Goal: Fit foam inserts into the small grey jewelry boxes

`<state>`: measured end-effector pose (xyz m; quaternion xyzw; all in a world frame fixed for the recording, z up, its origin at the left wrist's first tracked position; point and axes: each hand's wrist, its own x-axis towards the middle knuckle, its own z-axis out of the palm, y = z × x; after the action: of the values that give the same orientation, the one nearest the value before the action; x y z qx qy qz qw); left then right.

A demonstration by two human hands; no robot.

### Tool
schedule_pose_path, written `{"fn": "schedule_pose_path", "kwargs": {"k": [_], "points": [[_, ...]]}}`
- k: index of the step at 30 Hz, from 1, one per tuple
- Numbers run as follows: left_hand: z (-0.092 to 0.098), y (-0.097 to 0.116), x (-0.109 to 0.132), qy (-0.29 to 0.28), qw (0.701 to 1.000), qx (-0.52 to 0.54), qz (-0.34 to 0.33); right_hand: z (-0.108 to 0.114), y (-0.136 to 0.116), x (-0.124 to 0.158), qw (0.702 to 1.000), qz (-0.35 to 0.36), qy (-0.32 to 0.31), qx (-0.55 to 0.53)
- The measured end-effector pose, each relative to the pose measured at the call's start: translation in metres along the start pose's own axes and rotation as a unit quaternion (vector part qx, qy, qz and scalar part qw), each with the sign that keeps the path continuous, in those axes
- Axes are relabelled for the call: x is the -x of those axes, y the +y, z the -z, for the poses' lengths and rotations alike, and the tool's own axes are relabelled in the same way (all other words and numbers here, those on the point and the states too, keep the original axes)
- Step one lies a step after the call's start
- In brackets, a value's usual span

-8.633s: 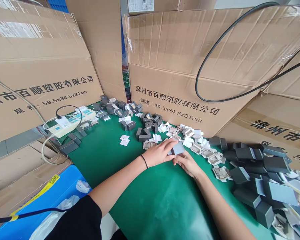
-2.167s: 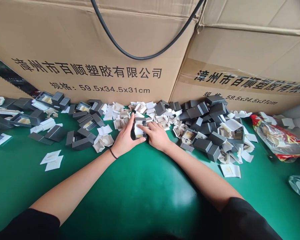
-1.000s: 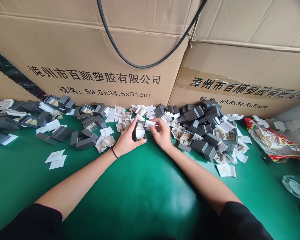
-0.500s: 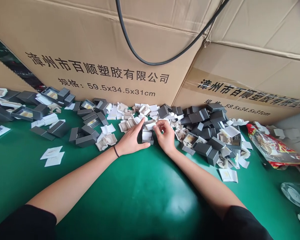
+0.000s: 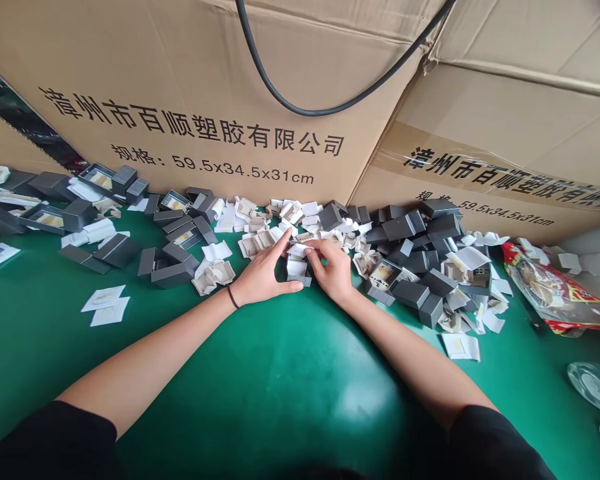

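A small dark grey box (image 5: 306,281) stands open on the green table between my two hands, its inside white. My left hand (image 5: 264,272) is at the box's left side with thumb and index finger spread wide; whether it touches the box I cannot tell. My right hand (image 5: 331,265) is bent over the box's right side, fingers and thumb drawn together at the edge of a white insert (image 5: 297,251) at the box's far end. The right fingertips partly hide that insert.
Grey boxes (image 5: 173,267) and crumpled white inserts (image 5: 215,275) lie to the left. More grey boxes (image 5: 410,293) are piled at right, near a red snack bag (image 5: 555,287) and a glass jar (image 5: 593,387). Large cartons (image 5: 205,80) stand behind, with a black cable (image 5: 305,110) hanging down.
The right hand's fingers have moved slightly left and flattened over the white insert, which now sits lower against the box. The left hand has hardly moved. The camera view has shifted slightly.
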<state>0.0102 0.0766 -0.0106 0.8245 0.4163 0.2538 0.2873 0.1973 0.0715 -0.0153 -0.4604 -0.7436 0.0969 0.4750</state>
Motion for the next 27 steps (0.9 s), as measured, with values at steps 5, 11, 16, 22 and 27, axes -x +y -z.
{"fn": "schedule_pose_path", "kwargs": {"k": [5, 11, 16, 22, 27], "points": [[-0.001, -0.001, 0.001, 0.013, 1.000, -0.007, -0.011, -0.001, 0.007, 0.003, 0.994, 0.078, -0.040, 0.060], [-0.001, 0.001, 0.000, 0.016, 1.000, -0.012, -0.013, 0.001, 0.009, 0.003, 0.994, 0.065, -0.024, 0.088], [0.000, 0.002, -0.001, 0.025, 1.000, -0.016, -0.008, -0.005, 0.008, 0.001, 0.991, 0.064, -0.062, 0.100], [-0.001, 0.002, 0.000, 0.040, 0.999, -0.014, -0.004, -0.002, 0.015, -0.003, 0.972, 0.118, -0.104, 0.174], [-0.001, 0.000, 0.000, 0.041, 0.999, -0.001, 0.002, 0.001, 0.017, -0.003, 0.932, 0.155, -0.138, 0.297]]}}
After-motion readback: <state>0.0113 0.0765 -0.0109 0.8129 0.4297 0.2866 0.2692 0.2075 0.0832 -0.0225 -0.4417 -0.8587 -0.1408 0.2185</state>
